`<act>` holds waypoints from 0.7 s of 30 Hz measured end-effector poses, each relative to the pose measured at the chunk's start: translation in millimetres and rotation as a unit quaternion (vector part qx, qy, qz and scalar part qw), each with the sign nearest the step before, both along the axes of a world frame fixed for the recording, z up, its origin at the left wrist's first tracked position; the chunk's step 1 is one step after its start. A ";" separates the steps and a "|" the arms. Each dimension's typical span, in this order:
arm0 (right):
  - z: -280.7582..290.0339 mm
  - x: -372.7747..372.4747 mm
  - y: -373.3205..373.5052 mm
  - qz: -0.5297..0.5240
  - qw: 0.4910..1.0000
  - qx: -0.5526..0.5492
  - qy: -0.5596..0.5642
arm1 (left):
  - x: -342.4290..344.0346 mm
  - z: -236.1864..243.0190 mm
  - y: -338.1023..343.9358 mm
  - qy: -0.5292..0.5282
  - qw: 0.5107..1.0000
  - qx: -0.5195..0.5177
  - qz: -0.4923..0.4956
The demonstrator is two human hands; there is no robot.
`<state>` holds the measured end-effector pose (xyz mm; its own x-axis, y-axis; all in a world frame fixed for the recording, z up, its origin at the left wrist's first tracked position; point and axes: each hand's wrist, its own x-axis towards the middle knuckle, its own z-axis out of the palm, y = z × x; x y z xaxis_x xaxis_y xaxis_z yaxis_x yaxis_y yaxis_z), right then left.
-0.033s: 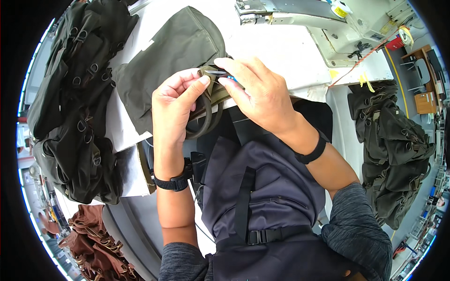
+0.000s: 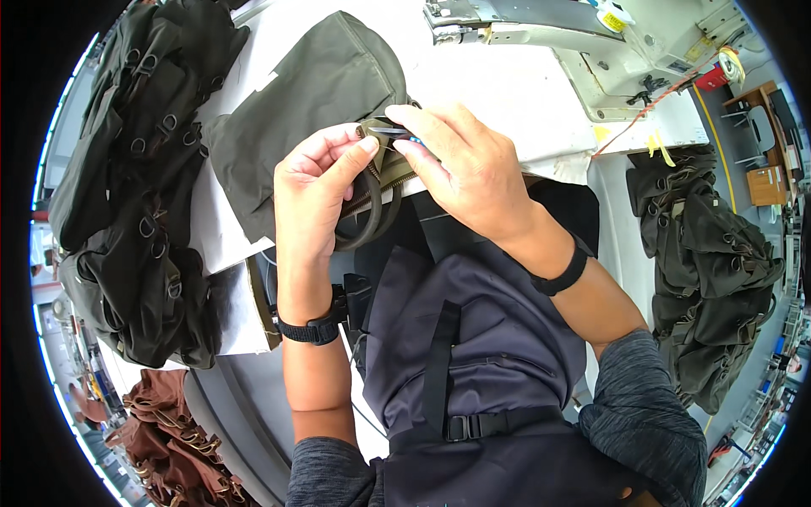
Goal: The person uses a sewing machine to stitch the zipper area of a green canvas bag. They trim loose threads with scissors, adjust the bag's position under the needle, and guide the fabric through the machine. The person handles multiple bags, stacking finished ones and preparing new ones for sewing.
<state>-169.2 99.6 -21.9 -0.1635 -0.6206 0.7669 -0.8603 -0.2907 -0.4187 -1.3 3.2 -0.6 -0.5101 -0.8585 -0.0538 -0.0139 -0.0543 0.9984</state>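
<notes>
1. White and crowded, the surface (image 2: 541, 93) in front of me carries a pale sewing machine (image 2: 541, 21) along its far edge, and an olive-green fabric pouch (image 2: 321, 93) lies spread at my near left.
2. My left hand (image 2: 314, 194) pinches the pouch's near edge between thumb and forefinger, its grip closed on the olive webbing strap (image 2: 372, 211) that loops down from that edge toward my lap. I judge the pinch is there to keep the edge taut and raised.
3. My right hand (image 2: 469, 173) meets it from the other side, fingertips closed on a small dark tool with a blue bit (image 2: 397, 133), pressed right at the strap's end. What kind of tool it is, I cannot tell.
4. Both hands work touching each other just off the surface's near edge, above my dark apron (image 2: 473, 338), so the piece hangs free while the pouch's bulk rests on the surface.
5. Finished-looking dark green bags are heaped to my far left (image 2: 127, 169), and another pile (image 2: 710, 253) sits well apart on my right.
6. Brown strapped bags (image 2: 169, 431) lie low on the left.
7. On the machine sit a yellow tag (image 2: 615, 19) and a small roll of yellow tape (image 2: 728, 57), beside a red block (image 2: 714, 80).
</notes>
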 end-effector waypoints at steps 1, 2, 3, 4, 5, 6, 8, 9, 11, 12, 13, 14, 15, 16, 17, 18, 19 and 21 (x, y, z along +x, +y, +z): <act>-1.4 -0.9 -0.8 -0.002 1.000 -0.015 0.015 | 0.3 0.0 0.2 0.001 1.000 0.002 -0.004; -2.8 -1.6 -1.5 -0.002 1.000 -0.017 0.022 | 0.3 -0.1 0.3 -0.002 1.000 0.001 -0.002; -4.2 -1.9 -2.1 -0.004 0.999 -0.024 0.027 | 0.4 -0.2 0.3 -0.001 1.000 0.000 -0.003; -5.1 -2.1 -2.7 -0.004 0.999 -0.028 0.030 | 0.4 -0.4 0.2 -0.001 1.000 0.002 -0.003; -5.9 -2.3 -3.4 -0.009 0.999 -0.034 0.037 | 0.4 -0.6 0.2 -0.001 1.000 0.000 -0.003; -6.3 -2.2 -4.2 -0.012 0.998 -0.038 0.042 | 0.3 -0.8 0.2 -0.001 1.000 0.001 -0.003; -6.6 -1.4 -5.7 -0.015 0.998 -0.046 0.048 | 0.2 -1.1 0.2 0.005 1.000 0.002 -0.001; -6.5 -0.8 -6.4 -0.015 0.997 -0.050 0.049 | 0.0 -1.3 0.2 0.012 1.000 0.002 0.001; -6.8 0.8 -7.6 -0.011 0.998 -0.054 0.041 | 0.1 -1.6 0.5 0.021 1.000 0.000 0.002; -7.2 1.9 -7.9 -0.008 0.998 -0.053 0.033 | 0.2 -1.7 0.7 0.023 1.000 0.000 0.001; -7.8 2.9 -8.3 -0.006 0.998 -0.052 0.024 | 0.3 -1.9 1.0 0.025 1.000 -0.001 -0.001; -8.7 3.6 -8.5 -0.005 0.999 -0.051 0.014 | 0.4 -2.1 1.1 0.023 1.000 -0.001 -0.001; -9.8 4.3 -8.8 -0.004 0.999 -0.049 0.003 | 0.7 -2.4 1.1 0.022 1.000 -0.001 0.000; -11.0 4.6 -9.0 -0.001 0.999 -0.048 -0.007 | 0.8 -2.7 1.0 0.022 1.000 -0.001 0.001; -12.5 4.5 -9.6 -0.002 0.998 -0.060 -0.001 | 0.8 -3.2 0.7 0.020 1.000 0.000 -0.002; -14.0 4.1 -10.3 0.000 0.997 -0.073 0.007 | 0.7 -3.7 0.1 0.020 1.000 0.001 -0.004; -15.4 3.5 -10.9 0.003 0.997 -0.077 0.014 | 0.6 -4.3 -0.4 0.022 1.000 0.003 -0.006; -17.6 2.3 -11.2 0.007 0.996 -0.089 0.023 | 0.8 -5.1 -1.2 0.016 1.000 0.002 -0.010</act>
<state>-166.9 88.4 -39.5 -0.1189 -0.4760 0.8714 -0.8727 -0.3684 -0.3203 -0.5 2.0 -5.7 -0.5279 -0.8483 -0.0414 0.0171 -0.0593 0.9981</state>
